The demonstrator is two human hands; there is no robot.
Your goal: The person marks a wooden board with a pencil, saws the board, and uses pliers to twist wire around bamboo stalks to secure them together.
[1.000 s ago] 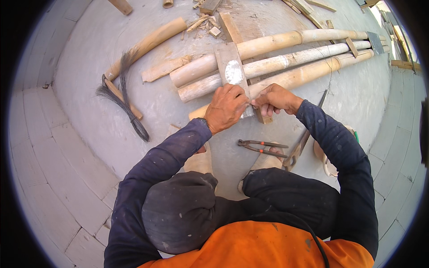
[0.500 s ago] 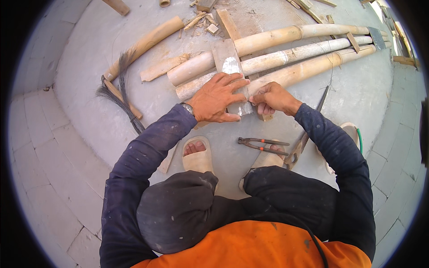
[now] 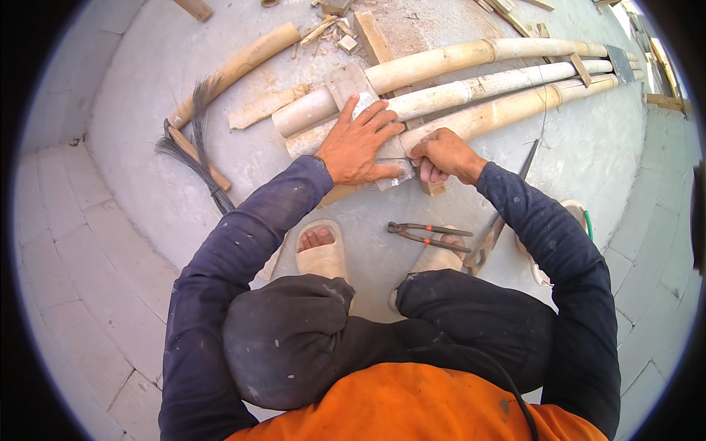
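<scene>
My left hand [image 3: 360,145] lies with fingers spread on a flat wooden board [image 3: 346,83] that crosses the near ends of three bamboo poles [image 3: 430,72]. A shiny silver patch shows on the board between and beside my fingers. At the board's right edge, my right hand [image 3: 446,156] is closed in a pinch on a thin dark wire [image 3: 397,159], only partly visible. Pincers [image 3: 430,234] with orange-marked handles lie on the floor in front of my right foot.
A handsaw [image 3: 494,239] lies right of the pincers. On the left, a bundle of dark wire [image 3: 197,167] rests by a bamboo piece [image 3: 239,71]. Wood scraps [image 3: 346,33] are scattered at the back. A dark plate [image 3: 620,64] crosses the poles' far ends.
The board has tilted or shifted left across the poles, and my left hand has moved up over more of the silver patch. My right hand keeps its pinch at the board's edge.
</scene>
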